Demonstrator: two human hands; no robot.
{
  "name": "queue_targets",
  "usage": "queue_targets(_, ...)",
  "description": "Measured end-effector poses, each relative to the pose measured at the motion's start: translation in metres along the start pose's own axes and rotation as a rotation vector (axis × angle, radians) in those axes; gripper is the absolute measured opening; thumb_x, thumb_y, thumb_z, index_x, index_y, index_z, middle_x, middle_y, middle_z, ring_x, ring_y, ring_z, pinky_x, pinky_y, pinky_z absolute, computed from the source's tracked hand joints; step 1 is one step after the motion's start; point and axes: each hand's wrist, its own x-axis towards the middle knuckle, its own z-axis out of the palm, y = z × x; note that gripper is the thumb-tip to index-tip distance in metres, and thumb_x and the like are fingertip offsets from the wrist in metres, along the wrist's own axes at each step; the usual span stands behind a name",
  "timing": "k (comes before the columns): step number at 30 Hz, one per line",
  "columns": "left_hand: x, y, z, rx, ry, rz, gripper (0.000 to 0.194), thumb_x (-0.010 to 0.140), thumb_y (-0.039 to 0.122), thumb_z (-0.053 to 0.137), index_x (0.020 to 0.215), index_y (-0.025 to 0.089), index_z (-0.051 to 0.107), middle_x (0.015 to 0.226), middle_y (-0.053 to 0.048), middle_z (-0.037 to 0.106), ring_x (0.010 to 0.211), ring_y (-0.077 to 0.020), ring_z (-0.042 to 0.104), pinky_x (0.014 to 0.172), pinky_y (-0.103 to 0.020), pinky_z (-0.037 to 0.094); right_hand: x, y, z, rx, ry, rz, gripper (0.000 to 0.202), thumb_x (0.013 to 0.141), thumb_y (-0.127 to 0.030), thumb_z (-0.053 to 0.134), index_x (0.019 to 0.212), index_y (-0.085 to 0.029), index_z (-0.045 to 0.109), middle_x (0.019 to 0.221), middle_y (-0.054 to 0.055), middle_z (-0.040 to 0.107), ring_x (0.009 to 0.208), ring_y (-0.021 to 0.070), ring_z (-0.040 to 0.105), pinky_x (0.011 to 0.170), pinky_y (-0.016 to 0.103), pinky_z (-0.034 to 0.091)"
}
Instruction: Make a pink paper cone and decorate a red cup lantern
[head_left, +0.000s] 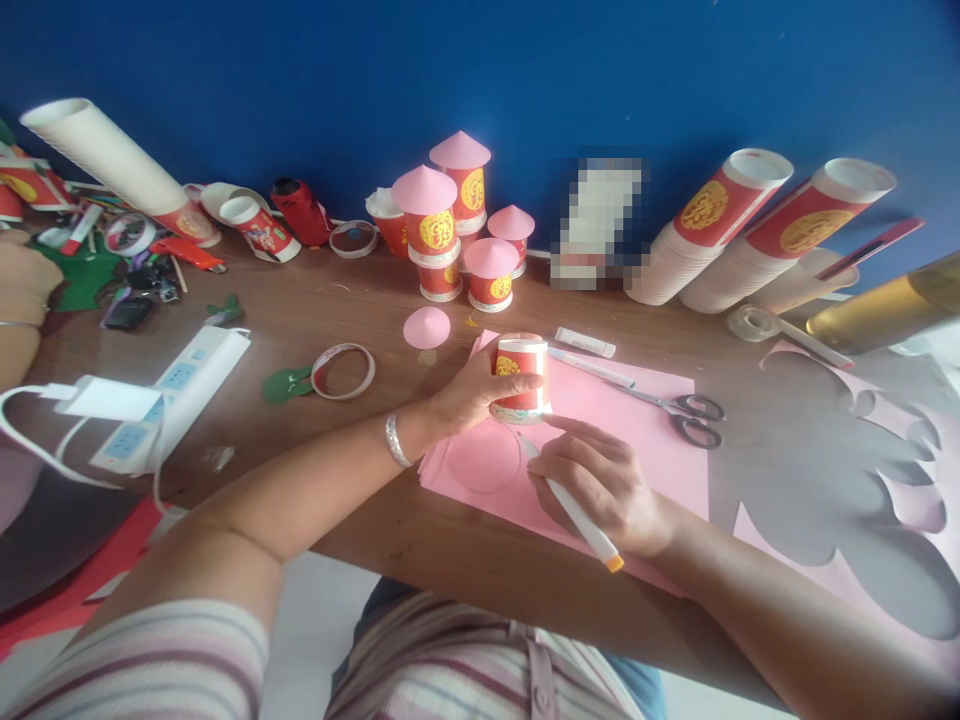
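Note:
My left hand [480, 385] is closed around a red and white paper cup [523, 375] with a yellow emblem. The cup stands on a stack of pink paper [645, 440]; a pale patterned band shows at its lower edge. My right hand [600, 480] grips a white marker [577, 515] with an orange end, its other end pointing at the paper near the cup. My right index finger reaches to the cup's lower edge. Left of the marker, a round outline [484, 457] shows on the top sheet. Scissors [694, 418] and a pen [592, 367] lie on the stack.
Cups with pink cone tops [437, 215] stand by the blue wall. Leaning cup stacks [727, 220] are at right, near pink paper scraps [847, 590]. A glue stick [585, 342], tape roll [343, 372] and power strip [176, 400] lie around. Another person's arm [22, 300] shows at left.

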Motion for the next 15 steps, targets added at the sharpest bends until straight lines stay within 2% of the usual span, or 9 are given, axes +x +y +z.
queue_targets(5, 0.0017, 0.0001, -0.0020, -0.063, -0.034, -0.024, 0.065, 0.067, 0.031, 0.091, 0.123, 0.020, 0.060, 0.104, -0.004, 0.064, 0.093, -0.0162, 0.061, 0.088, -0.035, 0.049, -0.0004, 0.0024, -0.0017, -0.007, 0.043, -0.008, 0.017, 0.086, -0.005, 0.063, 0.094, -0.019, 0.059, 0.073, -0.003, 0.061, 0.061, 0.0100, 0.058, 0.092, 0.037, 0.064)
queue_targets(8, 0.0021, 0.0016, -0.0011, -0.065, -0.078, -0.019, 0.058, 0.070, 0.035, 0.089, 0.118, 0.018, 0.063, 0.100, -0.005, 0.066, 0.092, -0.0168, 0.063, 0.087, -0.034, 0.049, -0.0001, 0.0040, -0.0025, -0.035, 0.066, 0.000, 0.019, 0.084, -0.003, 0.065, 0.094, -0.019, 0.060, 0.071, -0.003, 0.062, 0.062, 0.0107, 0.059, 0.088, 0.036, 0.065)
queue_targets(15, 0.0026, 0.0018, -0.0011, -0.064, -0.107, -0.006, 0.052, 0.072, 0.034, 0.087, 0.116, 0.017, 0.065, 0.100, -0.006, 0.066, 0.092, -0.0173, 0.062, 0.086, -0.032, 0.049, 0.0006, 0.0063, -0.0021, -0.046, 0.058, 0.009, 0.021, 0.081, -0.001, 0.067, 0.095, -0.015, 0.061, 0.072, 0.001, 0.064, 0.066, 0.0153, 0.063, 0.068, 0.032, 0.062)
